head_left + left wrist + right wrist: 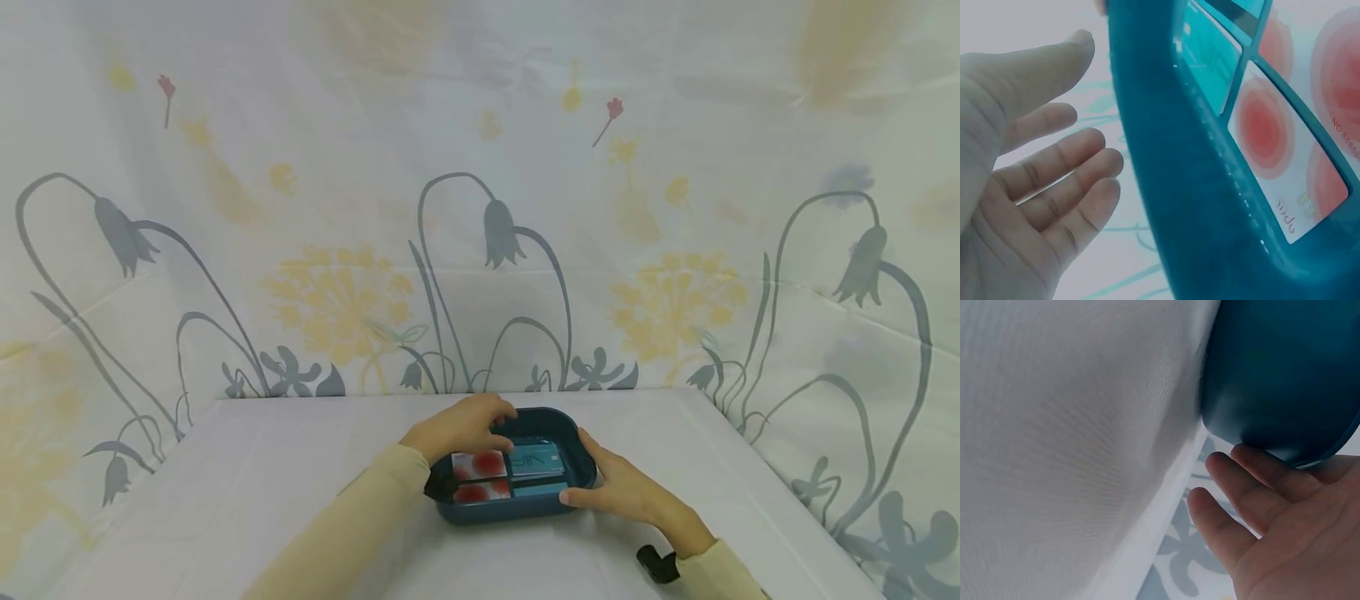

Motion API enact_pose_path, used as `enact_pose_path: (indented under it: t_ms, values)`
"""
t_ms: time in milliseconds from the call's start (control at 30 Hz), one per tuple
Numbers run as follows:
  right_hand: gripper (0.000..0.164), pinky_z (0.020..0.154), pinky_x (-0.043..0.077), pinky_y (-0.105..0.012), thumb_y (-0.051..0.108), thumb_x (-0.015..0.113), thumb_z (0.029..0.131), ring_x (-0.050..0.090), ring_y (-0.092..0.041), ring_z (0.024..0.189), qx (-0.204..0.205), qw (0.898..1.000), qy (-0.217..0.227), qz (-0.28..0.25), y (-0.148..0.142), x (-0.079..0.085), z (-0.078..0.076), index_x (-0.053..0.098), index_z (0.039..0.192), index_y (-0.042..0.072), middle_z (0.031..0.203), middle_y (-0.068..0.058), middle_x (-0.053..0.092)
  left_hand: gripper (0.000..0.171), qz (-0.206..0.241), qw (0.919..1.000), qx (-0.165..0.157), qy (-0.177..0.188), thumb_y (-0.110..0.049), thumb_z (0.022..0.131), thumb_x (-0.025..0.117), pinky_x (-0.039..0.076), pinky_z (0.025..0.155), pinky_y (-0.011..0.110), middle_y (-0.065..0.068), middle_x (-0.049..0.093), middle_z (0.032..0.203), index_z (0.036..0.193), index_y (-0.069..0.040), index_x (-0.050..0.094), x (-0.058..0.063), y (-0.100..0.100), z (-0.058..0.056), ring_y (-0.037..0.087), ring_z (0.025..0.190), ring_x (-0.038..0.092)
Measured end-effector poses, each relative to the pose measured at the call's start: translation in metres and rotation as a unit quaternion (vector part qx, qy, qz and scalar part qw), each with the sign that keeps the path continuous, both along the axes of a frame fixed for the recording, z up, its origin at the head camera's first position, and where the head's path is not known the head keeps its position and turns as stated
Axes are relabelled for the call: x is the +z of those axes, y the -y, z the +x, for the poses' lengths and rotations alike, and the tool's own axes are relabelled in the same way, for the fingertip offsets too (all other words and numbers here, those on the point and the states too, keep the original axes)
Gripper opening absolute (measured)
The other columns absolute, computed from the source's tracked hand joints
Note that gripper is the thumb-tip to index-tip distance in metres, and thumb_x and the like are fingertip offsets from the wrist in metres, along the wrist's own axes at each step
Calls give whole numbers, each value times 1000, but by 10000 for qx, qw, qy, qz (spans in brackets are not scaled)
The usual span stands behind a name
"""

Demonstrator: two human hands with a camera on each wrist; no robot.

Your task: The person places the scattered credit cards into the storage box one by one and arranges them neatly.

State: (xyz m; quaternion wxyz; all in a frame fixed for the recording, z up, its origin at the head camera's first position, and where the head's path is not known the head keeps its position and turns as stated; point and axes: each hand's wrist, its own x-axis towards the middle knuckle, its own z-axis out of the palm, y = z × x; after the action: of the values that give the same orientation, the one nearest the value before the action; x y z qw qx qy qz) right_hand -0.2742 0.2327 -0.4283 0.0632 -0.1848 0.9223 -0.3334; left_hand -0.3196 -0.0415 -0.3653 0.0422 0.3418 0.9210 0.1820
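A dark teal tray (502,510) with rounded corners sits on the white table. Inside lie red-and-white cards (480,465) on the left and light blue cards (536,458) on the right, laid in rows. My left hand (468,429) hovers over the tray's back left part, its fingers loosely bent. In the left wrist view that hand (1054,181) appears beside the tray wall with nothing in it. My right hand (622,483) holds the tray's right end, thumb at the front and a finger at the back. The right wrist view shows its other fingers (1241,494) extended beside the outer wall.
A white cloth covers the table (300,467). Behind it hangs a pale curtain (480,125) printed with grey and yellow flowers. Black wrist cameras sit at both wrists, the right one (657,564) close above the cloth.
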Motion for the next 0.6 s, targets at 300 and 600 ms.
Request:
enact_pose_path:
  t_ms: [300, 600]
  values:
    - [108, 106, 24, -61, 53, 72, 77, 24, -40, 139, -119, 9998, 138, -12, 0, 0, 0, 13, 152, 3, 154, -20, 22, 44, 254, 9991, -44, -338, -28, 88, 69, 47, 83, 27, 5, 59, 103, 127, -7, 60, -2, 20, 22, 16, 94, 56]
    - [109, 106, 24, -61, 54, 72, 77, 24, -40, 139, -75, 10000, 41, 31, 0, 0, 0, 13, 152, 2, 154, -21, 22, 45, 506, 9971, 154, -539, -32, 90, 67, 47, 89, 34, 4, 58, 112, 126, -7, 59, -14, 43, 44, 17, 100, 57]
